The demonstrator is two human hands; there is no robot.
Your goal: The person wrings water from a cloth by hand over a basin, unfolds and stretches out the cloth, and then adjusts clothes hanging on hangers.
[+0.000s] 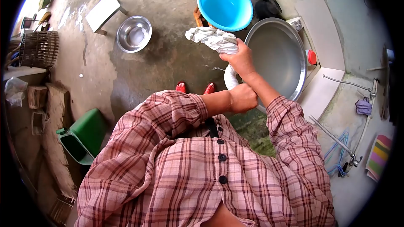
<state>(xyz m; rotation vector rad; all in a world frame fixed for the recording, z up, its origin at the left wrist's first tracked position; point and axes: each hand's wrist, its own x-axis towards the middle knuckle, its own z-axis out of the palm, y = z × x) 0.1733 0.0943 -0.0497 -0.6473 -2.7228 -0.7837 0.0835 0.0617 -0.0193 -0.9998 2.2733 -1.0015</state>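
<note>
A twisted white cloth (212, 38) is wrung between my two hands. My right hand (240, 61) is closed around its upper part, and a bunched end sticks out to the left, just below the blue basin (225, 6). Nearer my body, my left hand (243, 98) is a fist on the cloth's lower part, which shows as a smooth bent length between the hands. The left fist is close against my right forearm. Beside the hands on the right stands a large metal tub (275, 54) with greyish contents.
A small metal bowl (134, 34) and a white-topped stool (103, 11) stand on the floor at the upper left. At the left are a green bin (86, 136) and a wicker basket (40, 49). Metal taps (336, 141) and a red-lidded container (311, 57) are at the right.
</note>
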